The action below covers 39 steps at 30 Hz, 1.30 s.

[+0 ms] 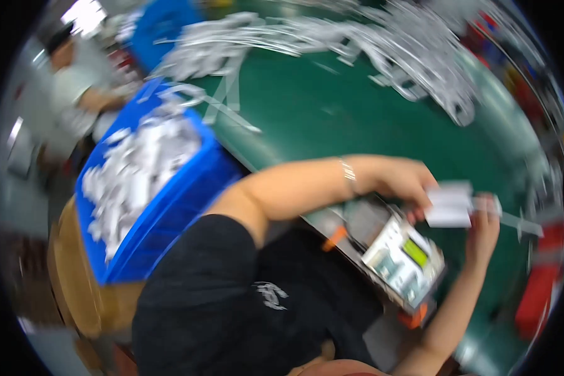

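My left hand (410,185) reaches across to the right side of the table, its fingers closed on the edge of a white, flat, box-like piece (450,205). Blur hides what exactly this piece is. Just to its right, my right hand (484,219) is raised with its fingers pinched at a white strip (521,224), whose tail sticks out to the right. Whether the strip and the white piece are joined, I cannot tell. Below both hands sits a small machine (404,266) with a pale top and a lit yellow-green display.
A blue bin (163,232) full of white pieces stands left on a brown carton (81,269). Heaped white strips (413,56) line the green table's (294,100) far side. A red object (539,294) lies at the right edge. Another person (84,94) sits far left.
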{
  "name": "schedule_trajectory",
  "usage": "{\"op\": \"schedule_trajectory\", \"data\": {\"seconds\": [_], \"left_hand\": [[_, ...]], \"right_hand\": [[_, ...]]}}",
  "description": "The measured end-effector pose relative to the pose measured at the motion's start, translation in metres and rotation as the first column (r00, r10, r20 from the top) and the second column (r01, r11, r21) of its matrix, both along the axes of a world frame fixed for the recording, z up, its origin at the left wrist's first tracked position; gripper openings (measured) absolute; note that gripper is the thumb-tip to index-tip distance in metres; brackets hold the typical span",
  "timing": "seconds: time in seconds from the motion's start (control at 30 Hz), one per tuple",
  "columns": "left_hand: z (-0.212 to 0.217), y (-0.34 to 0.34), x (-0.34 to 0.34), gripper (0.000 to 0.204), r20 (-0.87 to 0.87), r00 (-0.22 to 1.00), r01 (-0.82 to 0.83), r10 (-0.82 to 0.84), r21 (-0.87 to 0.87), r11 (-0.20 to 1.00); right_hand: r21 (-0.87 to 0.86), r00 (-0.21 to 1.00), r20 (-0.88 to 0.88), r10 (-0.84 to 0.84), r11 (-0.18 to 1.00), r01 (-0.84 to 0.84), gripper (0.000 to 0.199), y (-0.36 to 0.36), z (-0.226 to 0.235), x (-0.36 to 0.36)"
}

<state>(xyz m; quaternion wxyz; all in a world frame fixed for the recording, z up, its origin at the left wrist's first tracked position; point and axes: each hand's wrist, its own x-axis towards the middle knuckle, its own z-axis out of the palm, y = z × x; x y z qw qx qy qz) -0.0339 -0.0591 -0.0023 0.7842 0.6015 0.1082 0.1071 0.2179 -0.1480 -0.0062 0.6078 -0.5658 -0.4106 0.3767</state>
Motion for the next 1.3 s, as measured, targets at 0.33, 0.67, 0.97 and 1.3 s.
{"op": "schedule_trajectory", "data": {"seconds": [0.33,0.67,0.97,1.3], "left_hand": [[0.017,-0.045,0.008,0.015,-0.157,0.964,-0.198,0.214,0.108,0.974],[0.014,-0.039,0.007,0.018,0.057,0.909,-0.403,0.414,-0.145,0.904],[0.010,0.005,-0.005,0.002,-0.215,0.972,-0.074,0.095,0.105,0.992],[0.021,0.003,-0.020,0.013,-0.131,0.991,0.036,-0.033,0.023,0.999]], "right_hand": [[0.562,0.256,0.827,-0.501,0.706,-0.431,0.019,-0.034,0.026,-0.067],[0.308,0.067,0.934,-0.352,0.693,-0.652,0.022,-0.028,0.027,-0.101],[0.309,0.120,0.950,-0.288,0.818,-0.485,0.016,-0.025,0.020,-0.071],[0.161,0.047,0.987,-0.156,0.891,-0.424,0.031,-0.019,0.029,-0.083]]}}
